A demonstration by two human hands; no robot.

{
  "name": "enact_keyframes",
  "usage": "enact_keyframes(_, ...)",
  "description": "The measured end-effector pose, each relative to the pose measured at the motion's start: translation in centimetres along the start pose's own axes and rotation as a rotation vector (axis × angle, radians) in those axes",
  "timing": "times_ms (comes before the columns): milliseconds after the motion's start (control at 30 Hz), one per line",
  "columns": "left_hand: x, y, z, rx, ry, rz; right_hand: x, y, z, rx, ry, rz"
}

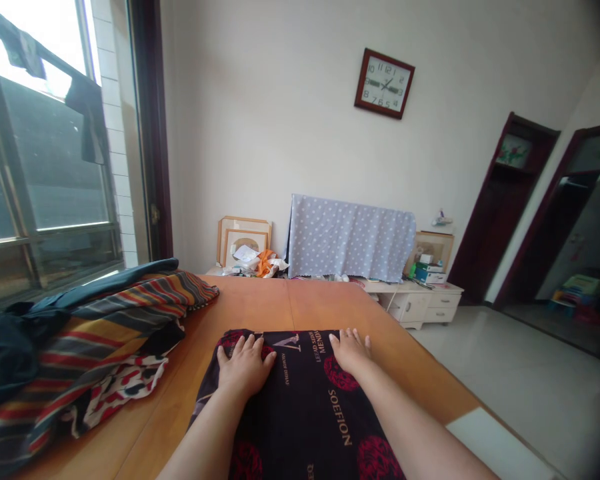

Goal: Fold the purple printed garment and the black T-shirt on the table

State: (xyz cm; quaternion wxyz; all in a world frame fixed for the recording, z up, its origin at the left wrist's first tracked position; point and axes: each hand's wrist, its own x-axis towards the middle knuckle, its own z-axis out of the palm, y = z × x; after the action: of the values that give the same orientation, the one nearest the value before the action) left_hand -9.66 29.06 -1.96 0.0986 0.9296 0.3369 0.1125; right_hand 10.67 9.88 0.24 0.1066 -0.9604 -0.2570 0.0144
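A black cloth garment (305,407) with red round motifs and gold lettering lies flat on the wooden table (275,308). My left hand (246,367) rests palm down on its far edge, fingers spread. My right hand (349,351) presses flat on the same far edge, a little to the right. Neither hand grips the fabric. To the left of my left hand lies a heap of folded striped and patterned clothes (90,340), apart from both hands.
The clothes heap overhangs the table's left side, beside a large window (45,160). Past the far table edge stand a white low cabinet (420,301), a polka-dot cloth (350,239) and picture frames (244,239). A tiled floor (530,373) lies to the right.
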Motion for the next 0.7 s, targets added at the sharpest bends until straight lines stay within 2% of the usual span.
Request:
enact_keyframes(67, 0.1, -0.1, 0.1, -0.012, 0.005, 0.002, -1.8, -1.1, -0.8, 0.025, 0.024, -0.037)
enact_keyframes(133, 0.2, -0.1, 0.2, -0.018, 0.012, 0.007, -4.5, -2.8, -1.0, 0.072, 0.042, -0.167)
enact_keyframes(233, 0.3, -0.3, 0.4, -0.021, 0.019, 0.016, -9.1, -5.5, 0.1, 0.131, 0.002, -0.408)
enact_keyframes(333, 0.4, -0.5, 0.6, -0.026, 0.022, 0.026, -12.3, -6.6, 1.4, 0.145, -0.057, -0.463)
enact_keyframes(433, 0.6, -0.7, 0.8, -0.027, 0.032, 0.036, -13.0, -5.1, 1.6, 0.127, -0.083, -0.396)
enact_keyframes(600, 0.6, -0.7, 0.7, -0.038, 0.021, 0.036, -12.3, -0.3, 0.6, 0.052, -0.076, -0.258)
enact_keyframes(700, 0.6, -0.7, 0.5, -0.053, 0.014, 0.033, -12.4, 1.5, 0.6, 0.032, -0.061, -0.211)
